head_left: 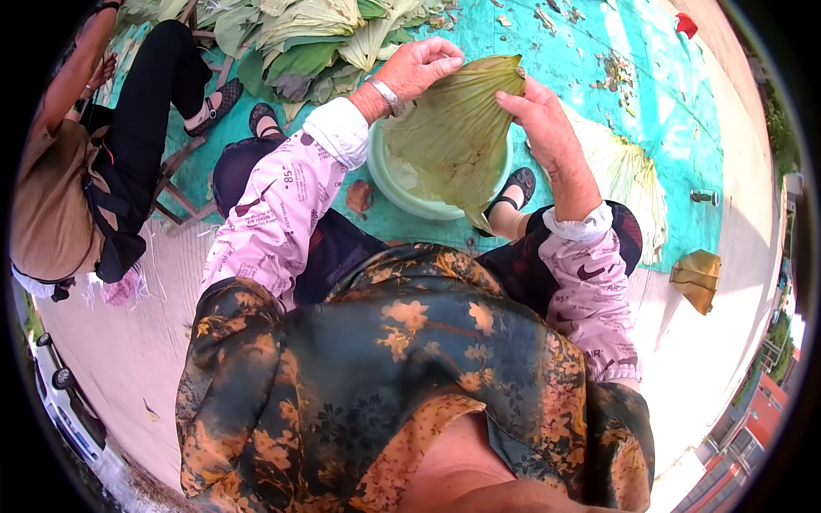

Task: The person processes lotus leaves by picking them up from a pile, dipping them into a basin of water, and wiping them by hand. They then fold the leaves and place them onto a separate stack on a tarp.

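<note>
A large, ribbed, yellow-green leaf, looking like a dried lotus leaf, hangs fanned out between my hands. My left hand, with a silver bracelet at the wrist, is closed in a pinch at the leaf's upper left edge. On the other side, my right hand grips the upper right edge between thumb and fingers. Below the leaf stands a pale green basin between my feet, partly covered by it. What lies inside the basin is mostly hidden.
A heap of similar leaves lies at the upper left on a turquoise tarp. Another pale leaf is spread at the right, near a brown folded piece. A seated person is close on my left.
</note>
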Demonstrator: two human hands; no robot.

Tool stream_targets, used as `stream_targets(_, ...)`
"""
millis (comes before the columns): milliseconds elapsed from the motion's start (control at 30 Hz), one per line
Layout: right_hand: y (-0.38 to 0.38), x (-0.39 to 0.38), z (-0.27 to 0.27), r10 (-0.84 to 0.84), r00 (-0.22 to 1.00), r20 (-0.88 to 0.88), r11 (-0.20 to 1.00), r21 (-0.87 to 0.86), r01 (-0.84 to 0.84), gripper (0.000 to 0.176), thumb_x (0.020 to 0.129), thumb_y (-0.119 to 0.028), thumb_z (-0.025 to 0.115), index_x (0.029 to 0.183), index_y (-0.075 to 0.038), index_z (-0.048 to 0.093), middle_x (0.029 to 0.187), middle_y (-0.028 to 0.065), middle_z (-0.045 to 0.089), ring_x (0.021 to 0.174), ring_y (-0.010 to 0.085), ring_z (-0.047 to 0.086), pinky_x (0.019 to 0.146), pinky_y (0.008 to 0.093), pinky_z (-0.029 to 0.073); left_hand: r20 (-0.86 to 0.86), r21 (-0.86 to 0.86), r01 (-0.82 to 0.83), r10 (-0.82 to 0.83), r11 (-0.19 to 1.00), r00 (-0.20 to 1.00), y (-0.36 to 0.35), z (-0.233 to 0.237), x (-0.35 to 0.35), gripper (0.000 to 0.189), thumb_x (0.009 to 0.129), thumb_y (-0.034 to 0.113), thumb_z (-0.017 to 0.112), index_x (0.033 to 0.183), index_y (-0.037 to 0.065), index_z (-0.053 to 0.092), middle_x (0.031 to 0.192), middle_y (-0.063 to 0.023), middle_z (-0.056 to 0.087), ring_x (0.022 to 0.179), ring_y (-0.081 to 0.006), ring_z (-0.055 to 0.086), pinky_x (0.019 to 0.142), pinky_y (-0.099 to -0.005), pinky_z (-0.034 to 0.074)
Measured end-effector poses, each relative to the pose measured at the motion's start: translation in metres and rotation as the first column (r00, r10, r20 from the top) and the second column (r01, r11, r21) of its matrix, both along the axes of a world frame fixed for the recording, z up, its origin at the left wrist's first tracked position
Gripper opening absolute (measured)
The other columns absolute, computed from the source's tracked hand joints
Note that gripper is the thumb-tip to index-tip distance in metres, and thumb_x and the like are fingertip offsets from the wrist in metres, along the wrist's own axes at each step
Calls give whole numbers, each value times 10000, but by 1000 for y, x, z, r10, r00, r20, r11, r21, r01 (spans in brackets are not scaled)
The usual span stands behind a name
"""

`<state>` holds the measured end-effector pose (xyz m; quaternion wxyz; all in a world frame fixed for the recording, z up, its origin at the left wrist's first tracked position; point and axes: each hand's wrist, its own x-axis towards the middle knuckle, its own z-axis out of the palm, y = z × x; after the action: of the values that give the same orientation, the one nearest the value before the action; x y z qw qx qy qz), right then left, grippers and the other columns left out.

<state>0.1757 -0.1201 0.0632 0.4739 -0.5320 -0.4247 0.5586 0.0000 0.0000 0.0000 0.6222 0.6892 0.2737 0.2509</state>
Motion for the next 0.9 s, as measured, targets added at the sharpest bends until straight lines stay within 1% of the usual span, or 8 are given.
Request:
stream_targets(100,4,5,1,38,998,48,998,48,-40,305,809,-51,494,1110,-12,527,990,31,588,900,106,522,820,249,400,-72,88,47,-41,995,997,4,11,2,236,823,231,586,983,58,592,889,23,586,834,-55,512,785,-227,413)
stream_targets(167,1,9,-5,102,990,93,992,68,-109,308,812,-55,494,1114,-4,522,982,33,589,895,105,521,815,250,403,-135,60,117,-108,991,985,0,13,0,204,824,221,584,944,57,598,870,32,580,825,-49,508,779,-219,413)
stream_targets(267,-8,7,3,104,981,162,990,77,-117,308,813,-58,495,1113,9,515,973,40,590,892,105,519,812,251,404,-53,-16,196,-196,981,979,-1,11,-3,196,824,220,584,940,62,592,847,45,570,817,-43,503,775,-212,411)
stream_targets(367,-7,9,1,103,973,206,989,84,-122,321,815,-61,495,1127,14,497,980,41,587,898,109,516,820,252,400,-11,-21,196,-196,980,980,-1,11,-5,195,828,221,578,945,66,589,839,56,563,809,-37,498,769,-206,408)
stream_targets(467,-5,10,-3,87,951,297,990,83,-117,335,819,-65,493,1144,15,478,994,43,581,904,110,511,828,255,397,-20,-10,144,-144,990,989,-2,16,-5,180,833,208,568,941,65,584,825,64,556,804,-30,490,760,-200,404)
stream_targets(567,-4,10,5,169,946,278,971,118,-209,349,822,-71,493,1157,21,459,1006,47,576,911,110,506,837,258,393,-43,79,137,-133,987,990,1,15,-5,173,841,197,554,942,60,580,817,66,552,797,-25,483,746,-197,403)
stream_targets(767,-4,9,6,177,952,249,971,116,-211,339,819,-59,489,1149,16,468,1001,48,577,918,109,503,839,256,392,2,175,117,-119,978,993,2,14,-4,203,847,213,547,963,49,574,816,59,556,780,-27,483,735,-202,407)
stream_targets(900,0,13,0,135,959,251,979,113,-168,321,817,-50,488,1133,9,491,987,40,582,900,106,510,825,255,401,5,101,154,-155,983,988,-2,20,-3,198,813,176,590,955,38,577,819,38,571,776,-41,494,733,-211,415)
